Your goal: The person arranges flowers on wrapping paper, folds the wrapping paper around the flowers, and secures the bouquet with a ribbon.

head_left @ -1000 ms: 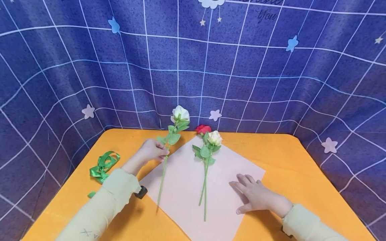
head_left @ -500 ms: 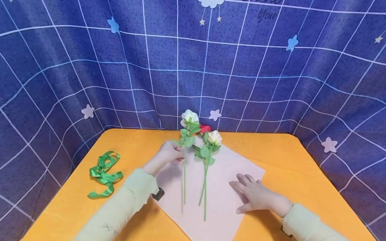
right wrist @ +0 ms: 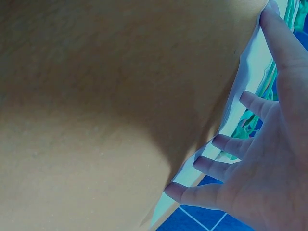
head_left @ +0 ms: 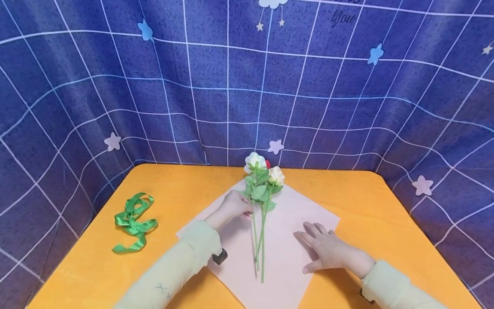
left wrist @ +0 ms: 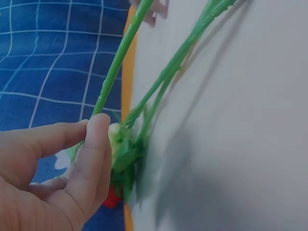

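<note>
My left hand [head_left: 234, 205] pinches the green stem [left wrist: 118, 62] of a white rose [head_left: 255, 161] between thumb and fingers. In the left wrist view that stem is held up off the paper. Beside it, a cream rose [head_left: 276, 176] and a red rose [head_left: 268, 164] lie on a pale pink sheet of paper [head_left: 289, 240], their stems crossing. Most of the red bloom is hidden behind the white one. My right hand [head_left: 326, 248] rests with spread fingers on the paper's right edge; the right wrist view shows its fingertips along that edge [right wrist: 226, 115].
A tangled green ribbon [head_left: 133, 223] lies at the left of the orange table [head_left: 85, 257]. A blue grid-patterned curtain [head_left: 247, 86] with stars hangs behind and along both sides of the table.
My left hand has carried the white rose rightward and lower, from the paper's left side to beside the other two roses. The right hand has stayed in place.
</note>
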Demonstrator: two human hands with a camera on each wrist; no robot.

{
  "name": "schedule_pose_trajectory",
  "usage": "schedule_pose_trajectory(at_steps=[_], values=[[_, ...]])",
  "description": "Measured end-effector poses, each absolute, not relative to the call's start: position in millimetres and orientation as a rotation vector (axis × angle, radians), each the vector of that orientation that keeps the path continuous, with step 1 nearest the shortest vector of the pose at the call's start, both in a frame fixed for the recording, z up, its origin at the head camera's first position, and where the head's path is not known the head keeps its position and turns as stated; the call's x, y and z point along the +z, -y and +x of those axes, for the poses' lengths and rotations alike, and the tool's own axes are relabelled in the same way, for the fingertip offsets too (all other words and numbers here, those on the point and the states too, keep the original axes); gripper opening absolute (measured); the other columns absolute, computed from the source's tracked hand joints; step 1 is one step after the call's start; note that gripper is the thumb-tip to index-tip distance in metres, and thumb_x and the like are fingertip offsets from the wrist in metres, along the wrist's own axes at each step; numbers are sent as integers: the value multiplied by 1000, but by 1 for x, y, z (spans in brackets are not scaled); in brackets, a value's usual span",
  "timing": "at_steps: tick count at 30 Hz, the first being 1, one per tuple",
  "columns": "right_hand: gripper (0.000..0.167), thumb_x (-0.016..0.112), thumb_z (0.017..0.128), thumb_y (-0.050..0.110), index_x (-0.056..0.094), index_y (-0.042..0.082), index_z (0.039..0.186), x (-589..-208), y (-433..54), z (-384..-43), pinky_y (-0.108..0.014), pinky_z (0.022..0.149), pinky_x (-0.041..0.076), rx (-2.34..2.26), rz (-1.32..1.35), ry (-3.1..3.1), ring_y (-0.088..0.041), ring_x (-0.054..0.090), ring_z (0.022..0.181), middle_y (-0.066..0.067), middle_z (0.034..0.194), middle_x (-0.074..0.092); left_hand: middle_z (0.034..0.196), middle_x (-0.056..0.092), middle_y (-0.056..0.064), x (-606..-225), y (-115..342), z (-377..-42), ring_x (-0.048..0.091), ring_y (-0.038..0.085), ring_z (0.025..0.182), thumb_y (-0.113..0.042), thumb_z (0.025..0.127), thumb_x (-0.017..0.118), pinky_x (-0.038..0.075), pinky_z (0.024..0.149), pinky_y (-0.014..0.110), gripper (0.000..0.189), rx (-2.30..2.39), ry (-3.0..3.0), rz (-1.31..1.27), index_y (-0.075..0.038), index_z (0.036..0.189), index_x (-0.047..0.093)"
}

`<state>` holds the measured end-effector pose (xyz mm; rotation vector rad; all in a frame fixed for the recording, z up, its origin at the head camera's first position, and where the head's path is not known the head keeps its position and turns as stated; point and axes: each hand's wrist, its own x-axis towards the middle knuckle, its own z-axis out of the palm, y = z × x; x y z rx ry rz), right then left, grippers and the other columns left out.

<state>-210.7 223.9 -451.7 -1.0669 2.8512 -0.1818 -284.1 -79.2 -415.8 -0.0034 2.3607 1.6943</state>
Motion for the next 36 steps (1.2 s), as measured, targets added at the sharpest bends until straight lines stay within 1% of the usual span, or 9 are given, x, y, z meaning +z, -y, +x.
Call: schedule_pose_trajectory(at_steps=[8,13,20,25,29,36], values=[[95,65,67,70,42,13,139,-452,-224,-211,-75,83,34,-173,-1072,-2857,-51,38,122,-28,142,34,59,64,11,-433,66,-286,62,12,47,7,74,68,56,56,31,8,1726,-2365,-1,6,72,60],[94,65,68,70,42,13,140,-452,-225,-211,-75,83,34,-172,-1072,-2855,-52,38,122,-28,142,33,57,63,8,-444,64,-289,62,12,47,5,75,69,56,55,30,14,1718,-2368,-33,2,68,58],[94,65,68,70,42,13,140,-452,-225,-210,-75,83,35,-177,-1078,-2857,-53,38,121,-28,142,33,56,64,11,-452,63,-293,64,15,48,6,75,68,56,55,31,11,1748,-2310,-74,5,70,58],[94,64,68,71,43,13,139,-453,-225,-210,-75,82,35,-171,-1090,-2865,-52,38,121,-28,142,34,55,64,11,-452,63,-293,64,16,48,5,77,67,56,55,31,7,1728,-2295,-72,8,73,62],[94,64,68,71,43,13,139,-453,-225,-210,-75,81,35,-177,-1102,-2871,-53,39,120,-29,141,35,57,65,13,-451,64,-291,63,16,47,5,77,67,56,55,32,6,1721,-2285,-53,11,76,64],[94,64,69,70,41,14,141,-449,-224,-209,-74,84,35,-184,-1062,-2841,-53,36,124,-28,144,32,60,66,12,-450,67,-290,62,14,48,-2,78,71,56,54,32,12,1674,-2314,-77,8,75,65]])
